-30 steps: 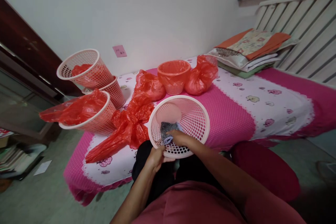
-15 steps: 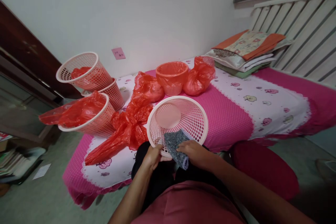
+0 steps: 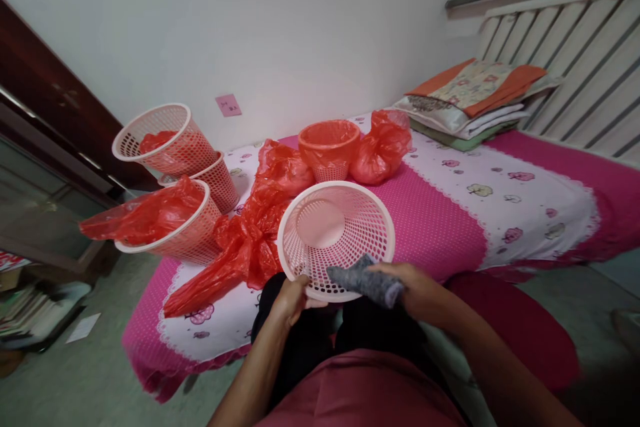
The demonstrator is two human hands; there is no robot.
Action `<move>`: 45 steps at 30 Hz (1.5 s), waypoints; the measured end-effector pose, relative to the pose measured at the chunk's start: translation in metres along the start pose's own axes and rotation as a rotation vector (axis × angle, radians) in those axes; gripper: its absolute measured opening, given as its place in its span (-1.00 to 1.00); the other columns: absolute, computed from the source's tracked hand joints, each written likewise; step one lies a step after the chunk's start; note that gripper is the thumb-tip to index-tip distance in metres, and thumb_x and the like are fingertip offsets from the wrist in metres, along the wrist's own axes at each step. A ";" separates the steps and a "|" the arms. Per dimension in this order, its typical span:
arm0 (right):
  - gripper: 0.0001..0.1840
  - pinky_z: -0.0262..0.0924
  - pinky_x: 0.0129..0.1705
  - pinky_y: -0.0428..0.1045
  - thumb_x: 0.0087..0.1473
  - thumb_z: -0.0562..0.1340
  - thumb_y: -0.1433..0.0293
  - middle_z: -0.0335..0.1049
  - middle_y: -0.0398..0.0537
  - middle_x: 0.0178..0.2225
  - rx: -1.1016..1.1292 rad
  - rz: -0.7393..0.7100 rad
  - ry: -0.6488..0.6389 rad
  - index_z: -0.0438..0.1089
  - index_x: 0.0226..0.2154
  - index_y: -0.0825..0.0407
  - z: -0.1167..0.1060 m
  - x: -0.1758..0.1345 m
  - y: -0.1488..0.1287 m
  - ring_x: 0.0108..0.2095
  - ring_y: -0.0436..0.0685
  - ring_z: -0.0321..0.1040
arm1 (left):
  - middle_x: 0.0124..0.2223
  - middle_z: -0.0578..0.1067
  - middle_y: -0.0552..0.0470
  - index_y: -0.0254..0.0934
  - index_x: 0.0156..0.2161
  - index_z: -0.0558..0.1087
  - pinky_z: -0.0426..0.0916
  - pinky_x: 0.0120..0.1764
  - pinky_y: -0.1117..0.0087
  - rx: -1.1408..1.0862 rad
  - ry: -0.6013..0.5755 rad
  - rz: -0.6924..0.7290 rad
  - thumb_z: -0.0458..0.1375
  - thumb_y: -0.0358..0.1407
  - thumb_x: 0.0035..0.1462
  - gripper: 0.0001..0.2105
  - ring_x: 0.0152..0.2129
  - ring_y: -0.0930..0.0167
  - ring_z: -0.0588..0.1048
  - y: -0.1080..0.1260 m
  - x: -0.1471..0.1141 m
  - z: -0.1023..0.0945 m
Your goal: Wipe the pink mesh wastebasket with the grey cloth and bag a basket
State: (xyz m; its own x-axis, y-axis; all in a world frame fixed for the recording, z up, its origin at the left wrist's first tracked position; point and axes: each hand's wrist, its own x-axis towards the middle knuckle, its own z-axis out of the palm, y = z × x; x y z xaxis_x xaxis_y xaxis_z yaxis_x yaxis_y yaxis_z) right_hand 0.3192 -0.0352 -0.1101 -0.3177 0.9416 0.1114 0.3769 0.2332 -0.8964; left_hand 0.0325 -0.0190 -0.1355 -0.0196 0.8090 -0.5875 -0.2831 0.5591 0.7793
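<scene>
Left hand (image 3: pixel 293 301): fingers closed on the near rim of the pink basket (image 3: pixel 320 225), thumb on the upper side, the other fingers partly hidden beneath.
Right hand (image 3: pixel 413 290): fingers curled shut around one end of the grey cloth (image 3: pixel 367 281), thumb along its top; how tightly they press, I cannot tell.
Grey cloth: sticks out to the left of the right fingers, bunched, its free end over the near side of the basket's mouth; whether it touches the rim, I cannot tell.
Pink basket: tilted, mouth toward the person, just beyond the left fingers and left of the right ones, with holes around its wall and a solid round base.
Red bag (image 3: pixel 250 233): crumpled on the bed (image 3: pixel 435 213), to the left of the left fingers and beyond them.
Lined basket (image 3: pixel 330 150): upright, beyond both hands, red plastic folded over its rim.
Knotted bag (image 3: pixel 381 157): just beside the lined basket, farther out than the right fingers.
Leaning basket (image 3: pixel 197 237): well to the left of the left fingers, red plastic spilling from its mouth.
Stool (image 3: pixel 515 333): dark red, to the right of the right fingers, near that forearm.
</scene>
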 end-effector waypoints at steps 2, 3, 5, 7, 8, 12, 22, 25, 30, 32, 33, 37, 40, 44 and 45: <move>-0.66 0.53 0.00 0.16 0.07 0.42 0.15 0.70 -0.01 -0.20 0.313 0.088 0.131 0.67 -0.15 -0.02 -0.007 0.001 -0.005 -0.14 0.27 0.63 | -0.21 0.70 -0.19 -0.38 0.16 0.45 0.67 -0.33 0.25 0.012 0.001 0.027 0.22 -0.45 0.16 -0.56 -0.28 0.19 0.72 0.004 -0.001 0.000; -0.60 0.53 0.03 0.19 -0.01 0.47 0.11 0.70 0.01 -0.20 0.431 0.139 0.226 0.66 -0.16 -0.01 -0.008 0.002 -0.006 -0.14 0.28 0.64 | -0.22 0.69 -0.17 -0.37 0.16 0.45 0.66 -0.35 0.28 0.023 0.008 0.049 0.23 -0.42 0.18 -0.58 -0.29 0.21 0.71 0.006 -0.001 -0.001; -0.51 0.54 0.05 0.20 -0.14 0.56 0.09 0.70 0.01 -0.19 0.620 0.223 0.457 0.64 -0.17 0.00 -0.010 0.004 -0.007 -0.15 0.28 0.65 | -0.24 0.68 -0.13 -0.33 0.15 0.47 0.64 -0.41 0.34 0.043 0.039 0.107 0.27 -0.36 0.21 -0.61 -0.33 0.25 0.70 0.009 -0.001 -0.002; -0.45 0.57 0.02 0.19 -0.17 0.58 0.12 0.69 0.01 -0.15 0.776 0.247 0.616 0.61 -0.12 -0.01 -0.011 0.005 -0.006 -0.14 0.28 0.66 | -0.25 0.67 -0.12 -0.32 0.13 0.47 0.62 -0.45 0.37 0.065 0.067 0.168 0.30 -0.30 0.22 -0.61 -0.38 0.27 0.68 0.011 0.001 -0.004; -0.43 0.58 0.00 0.18 -0.18 0.58 0.15 0.69 0.00 -0.13 0.830 0.242 0.687 0.59 -0.10 -0.02 -0.011 0.006 -0.006 -0.12 0.28 0.66 | -0.25 0.66 -0.12 -0.32 0.13 0.47 0.61 -0.45 0.37 0.078 0.070 0.196 0.31 -0.28 0.23 -0.61 -0.40 0.27 0.67 0.011 0.003 -0.005; -0.40 0.62 -0.05 0.14 -0.18 0.57 0.25 0.68 -0.05 -0.10 0.922 0.225 0.894 0.54 -0.04 -0.05 -0.017 0.005 -0.004 -0.08 0.27 0.66 | -0.05 0.65 -0.21 -0.28 0.24 0.35 0.67 -0.27 0.19 0.176 0.138 0.362 0.34 -0.24 0.23 -0.48 -0.24 0.18 0.69 0.013 0.010 -0.007; -0.48 0.65 -0.13 0.10 -0.21 0.55 0.36 0.68 -0.15 -0.22 1.048 0.283 0.946 0.53 -0.11 -0.05 -0.020 0.000 0.006 -0.15 0.22 0.68 | 0.25 0.56 -0.22 -0.19 0.16 0.54 -0.23 0.50 -0.24 1.176 0.234 1.296 0.27 -0.27 0.32 -0.67 0.38 0.01 0.34 0.015 -0.001 0.005; -0.48 0.66 -0.16 0.08 -0.23 0.54 0.41 0.69 -0.14 -0.22 1.091 0.304 1.002 0.53 -0.13 -0.03 -0.020 0.001 0.006 -0.18 0.22 0.69 | -0.04 0.69 -0.14 -0.21 0.03 0.59 0.04 0.41 -0.22 1.560 0.073 1.274 0.25 -0.20 0.37 -0.78 0.03 0.09 0.60 0.014 0.005 0.012; -0.54 0.66 -0.21 0.04 -0.24 0.53 0.43 0.69 -0.11 -0.24 1.133 0.344 0.974 0.53 -0.19 0.00 -0.018 0.000 0.009 -0.19 0.22 0.69 | -0.19 0.68 -0.11 -0.25 -0.14 0.59 0.34 0.07 0.04 1.832 0.105 1.167 0.22 -0.15 0.40 -0.79 -0.17 0.15 0.60 0.029 0.020 0.019; -0.55 0.66 -0.21 0.04 -0.25 0.53 0.44 0.70 -0.10 -0.22 1.144 0.362 0.964 0.54 -0.21 0.00 -0.016 0.000 0.012 -0.20 0.22 0.69 | -0.20 0.67 -0.10 -0.25 -0.14 0.59 0.32 0.02 0.09 1.856 0.111 1.145 0.20 -0.16 0.41 -0.79 -0.18 0.16 0.59 0.034 0.023 0.020; -0.55 0.66 -0.20 0.05 -0.26 0.53 0.45 0.70 -0.09 -0.20 1.149 0.371 0.965 0.54 -0.21 0.00 -0.014 0.000 0.013 -0.20 0.22 0.69 | -0.20 0.67 -0.10 -0.25 -0.14 0.59 0.30 0.01 0.11 1.860 0.114 1.140 0.20 -0.16 0.41 -0.79 -0.18 0.17 0.59 0.036 0.024 0.020; -0.53 0.66 -0.16 0.06 -0.27 0.54 0.46 0.71 -0.08 -0.19 1.165 0.397 0.950 0.56 -0.20 0.00 -0.007 0.001 0.017 -0.17 0.24 0.69 | -0.21 0.66 -0.10 -0.25 -0.15 0.58 0.25 0.00 0.15 1.819 0.126 1.130 0.16 -0.15 0.44 -0.77 -0.19 0.19 0.58 0.042 0.023 0.021; -0.53 0.66 -0.14 0.04 -0.27 0.56 0.45 0.71 -0.09 -0.22 1.156 0.406 0.920 0.56 -0.20 0.00 -0.003 0.002 0.022 -0.12 0.25 0.69 | -0.25 0.65 -0.12 -0.26 -0.18 0.57 0.23 -0.11 0.22 1.718 0.180 1.092 0.07 -0.16 0.50 -0.70 -0.25 0.21 0.58 0.053 0.020 0.024; -0.50 0.66 -0.11 0.10 -0.26 0.58 0.42 0.71 -0.05 -0.21 1.163 0.395 0.855 0.57 -0.18 0.01 0.000 0.004 0.026 -0.13 0.29 0.69 | -0.34 0.63 -0.09 -0.24 -0.26 0.55 0.21 -0.26 0.28 1.489 0.287 0.999 0.02 -0.13 0.52 -0.63 -0.37 0.24 0.57 0.072 0.020 0.027; -0.50 0.67 -0.11 0.11 -0.26 0.58 0.42 0.71 -0.04 -0.20 1.164 0.393 0.852 0.57 -0.17 0.01 0.000 0.004 0.026 -0.14 0.30 0.70 | -0.35 0.63 -0.08 -0.23 -0.27 0.54 0.22 -0.27 0.30 1.409 0.303 0.980 0.03 -0.12 0.51 -0.63 -0.38 0.24 0.57 0.076 0.020 0.028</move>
State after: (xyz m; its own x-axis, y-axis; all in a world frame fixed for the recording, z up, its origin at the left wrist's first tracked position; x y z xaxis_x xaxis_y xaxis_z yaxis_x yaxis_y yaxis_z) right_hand 0.3276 -0.0250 -0.1335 0.3812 0.8477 -0.3689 -0.7013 0.0051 -0.7129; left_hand 0.0371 0.0449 -0.0824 0.1311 0.9482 0.2892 0.9196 -0.2253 0.3218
